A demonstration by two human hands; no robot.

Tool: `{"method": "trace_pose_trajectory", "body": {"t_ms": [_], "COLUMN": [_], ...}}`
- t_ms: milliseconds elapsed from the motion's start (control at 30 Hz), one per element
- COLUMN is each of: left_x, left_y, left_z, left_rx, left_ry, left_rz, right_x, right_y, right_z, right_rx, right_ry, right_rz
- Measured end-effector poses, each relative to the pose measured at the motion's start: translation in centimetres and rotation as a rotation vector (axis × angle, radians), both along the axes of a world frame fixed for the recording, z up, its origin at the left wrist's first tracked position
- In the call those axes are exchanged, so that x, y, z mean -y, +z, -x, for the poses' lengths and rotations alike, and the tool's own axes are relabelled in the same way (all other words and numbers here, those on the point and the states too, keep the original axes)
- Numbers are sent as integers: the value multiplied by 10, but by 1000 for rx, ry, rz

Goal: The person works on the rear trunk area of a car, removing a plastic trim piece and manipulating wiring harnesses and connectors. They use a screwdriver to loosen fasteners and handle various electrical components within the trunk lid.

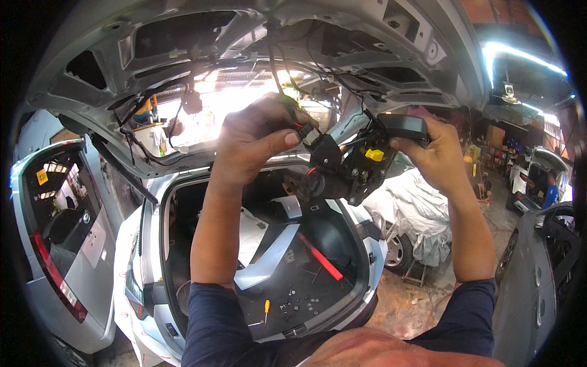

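Observation:
Up under the raised silver tailgate (183, 30), my left hand (257, 137) has its fingers closed on a wiring connector (309, 132) with red and dark wires, at the upper left of a black mechanism. My right hand (428, 153) grips that latch-like mechanism (351, 174) by its black housing (400, 125), thumb underneath. The mechanism has metal plates, bolts, a round motor-like cylinder and a yellow plastic piece (373, 154), and hangs over the open trunk. Some of my left fingers are washed out by glare.
The trunk (244, 312) holds pale trim panels (269, 251), a red bar tool (321, 257), a yellow screwdriver (266, 309) and several small fasteners. Cars (98, 287) (526, 275) stand either side, with a covered vehicle (416, 214) behind. Other people (550, 192) are at the far right.

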State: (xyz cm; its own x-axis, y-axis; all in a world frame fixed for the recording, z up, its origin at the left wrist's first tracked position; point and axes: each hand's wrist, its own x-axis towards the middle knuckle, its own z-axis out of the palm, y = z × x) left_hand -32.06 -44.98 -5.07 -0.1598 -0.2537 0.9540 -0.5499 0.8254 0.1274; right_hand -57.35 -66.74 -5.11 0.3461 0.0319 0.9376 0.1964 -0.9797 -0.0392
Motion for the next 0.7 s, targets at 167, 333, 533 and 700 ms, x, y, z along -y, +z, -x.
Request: {"method": "trace_pose_trajectory", "body": {"t_ms": [167, 333, 533, 700], "left_x": [-10, -18, -24, -23], "left_y": [3, 9, 14, 14], "left_z": [8, 6, 9, 12], "left_rx": [4, 89, 100, 104], "left_ry": [4, 20, 48, 64], "left_rz": [-37, -40, -58, -51], "right_x": [0, 2, 1, 4], "right_y": [4, 7, 10, 7], "right_z": [-4, -8, -15, -21], "right_rx": [-27, -78, -103, -109], "right_ry": [14, 53, 126, 98], "right_rz": [-18, -63, -122, -175]}}
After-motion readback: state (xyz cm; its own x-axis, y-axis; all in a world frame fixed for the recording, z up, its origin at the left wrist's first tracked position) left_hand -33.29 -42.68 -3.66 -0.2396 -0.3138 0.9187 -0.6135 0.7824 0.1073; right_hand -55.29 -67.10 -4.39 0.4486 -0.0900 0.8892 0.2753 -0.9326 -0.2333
